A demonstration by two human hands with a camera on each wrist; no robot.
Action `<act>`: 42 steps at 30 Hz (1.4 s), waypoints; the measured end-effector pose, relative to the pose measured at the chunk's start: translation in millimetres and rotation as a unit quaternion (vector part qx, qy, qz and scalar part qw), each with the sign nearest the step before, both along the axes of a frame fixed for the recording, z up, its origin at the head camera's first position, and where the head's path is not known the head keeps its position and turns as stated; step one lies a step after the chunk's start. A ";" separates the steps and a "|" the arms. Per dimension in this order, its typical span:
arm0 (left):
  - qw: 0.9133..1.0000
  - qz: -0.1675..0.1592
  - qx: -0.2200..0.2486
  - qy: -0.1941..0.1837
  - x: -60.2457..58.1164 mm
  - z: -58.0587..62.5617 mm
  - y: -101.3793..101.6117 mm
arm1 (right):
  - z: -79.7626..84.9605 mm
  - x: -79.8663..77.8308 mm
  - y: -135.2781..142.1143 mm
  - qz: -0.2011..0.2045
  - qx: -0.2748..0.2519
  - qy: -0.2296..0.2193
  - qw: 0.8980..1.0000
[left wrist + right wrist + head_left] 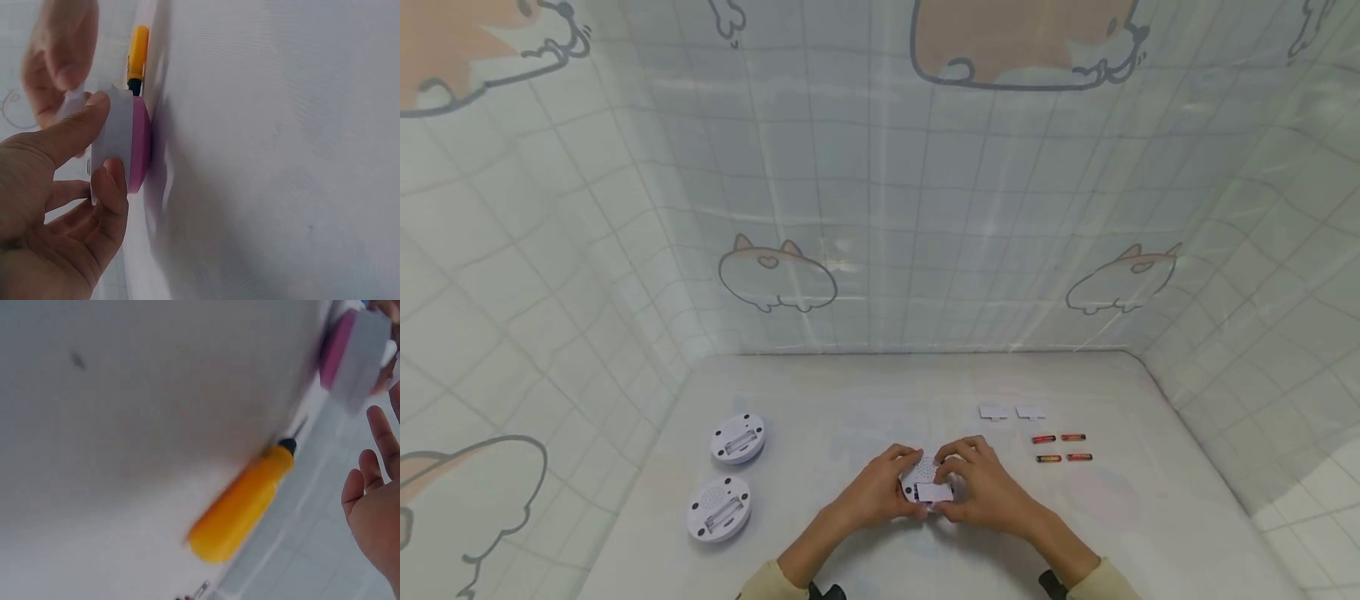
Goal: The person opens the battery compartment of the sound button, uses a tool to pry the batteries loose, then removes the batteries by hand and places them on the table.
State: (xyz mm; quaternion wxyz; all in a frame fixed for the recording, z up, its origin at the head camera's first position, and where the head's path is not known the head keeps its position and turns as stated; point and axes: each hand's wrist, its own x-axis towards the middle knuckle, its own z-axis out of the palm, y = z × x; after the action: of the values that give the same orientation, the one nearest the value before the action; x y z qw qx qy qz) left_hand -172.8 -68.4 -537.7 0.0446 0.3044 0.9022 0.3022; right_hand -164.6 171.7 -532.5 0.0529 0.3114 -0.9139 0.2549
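Note:
A round white device with speaker holes lies bottom up at the front middle of the table; the wrist views show its pink lower side. My left hand grips it from the left, thumb and fingers on its rim. From the right, my right hand pinches a white battery cover over the device's battery compartment. Part of that cover shows between the right fingers in the left wrist view. A yellow screwdriver with a dark collar lies close to the device, out of sight in the head view.
Two similar white devices with uncovered battery compartments lie at the left. Two white covers lie at the back right, with several red batteries in front. A patterned curtain surrounds the table.

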 end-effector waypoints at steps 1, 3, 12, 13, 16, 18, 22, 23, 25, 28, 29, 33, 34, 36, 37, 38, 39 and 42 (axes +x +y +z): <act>1.000 0.001 0.001 -0.001 0.3 -0.1 -0.3 | 2.1 -2.6 1.6 -0.007 -0.009 -0.006 1.000; 1.000 0.005 0.001 -0.005 0.6 -0.3 -0.6 | 6.4 -11.3 6.4 -0.025 -0.027 -0.012 0.999; 1.000 0.016 -0.005 -0.017 0.1 -1.9 -1.7 | 10.1 -69.1 30.3 -0.114 0.005 0.002 0.993; 1.000 0.016 -0.004 -0.017 0.4 -2.1 -1.6 | 8.6 -74.7 31.2 -0.116 0.011 0.003 0.993; 1.000 0.018 -0.002 -0.016 1.6 -2.6 -0.4 | 4.4 -88.8 31.8 -0.126 0.034 -0.004 0.991; 1.000 0.018 -0.003 -0.016 2.2 -3.0 0.4 | 1.6 -96.3 31.0 -0.135 0.051 -0.010 0.990; 1.000 0.019 -0.010 -0.015 1.8 -4.8 1.5 | -3.5 -108.4 29.3 -0.146 0.091 -0.022 0.985; 1.000 0.021 -0.011 -0.017 1.6 -5.2 1.8 | -4.5 -111.0 29.0 -0.148 0.098 -0.023 0.984; 1.000 0.022 -0.012 -0.019 1.0 -5.3 2.1 | -5.8 -115.2 28.7 -0.151 0.108 -0.022 0.982; 0.999 0.021 -0.016 -0.018 0.7 -5.1 2.8 | -6.5 -119.5 29.5 -0.156 0.109 -0.025 0.981; 0.999 0.021 -0.017 -0.019 0.8 -4.9 3.0 | -6.8 -120.4 30.0 -0.158 0.110 -0.028 0.981; 0.999 0.021 -0.021 -0.024 1.3 -2.7 3.7 | -7.8 -122.9 33.0 -0.167 0.112 -0.049 0.978; 0.999 0.021 -0.020 -0.027 1.3 -1.9 3.8 | -8.0 -123.4 33.6 -0.169 0.113 -0.054 0.978; 0.999 0.023 -0.021 -0.029 1.0 -0.6 3.9 | -8.2 -124.6 34.6 -0.171 0.111 -0.059 0.977; 0.999 0.023 -0.022 -0.029 0.7 -0.2 3.9 | -8.0 -125.1 34.8 -0.171 0.108 -0.060 0.978; 0.999 0.024 -0.022 -0.030 0.4 0.0 3.9 | -7.9 -125.6 35.1 -0.171 0.105 -0.059 0.978; 0.999 0.024 -0.022 -0.030 0.0 0.2 4.0 | -7.9 -126.2 35.4 -0.172 0.104 -0.058 0.978; 0.999 0.025 -0.025 -0.031 -1.0 -0.9 3.8 | -8.7 -127.8 35.7 -0.177 0.104 -0.058 0.977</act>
State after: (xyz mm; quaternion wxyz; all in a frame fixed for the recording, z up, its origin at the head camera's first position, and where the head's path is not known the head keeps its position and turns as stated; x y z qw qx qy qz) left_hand -173.9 -64.6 -538.6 0.0730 0.2712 0.9148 0.2902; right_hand -292.4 207.3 -541.2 0.0116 0.1335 -0.9775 0.1627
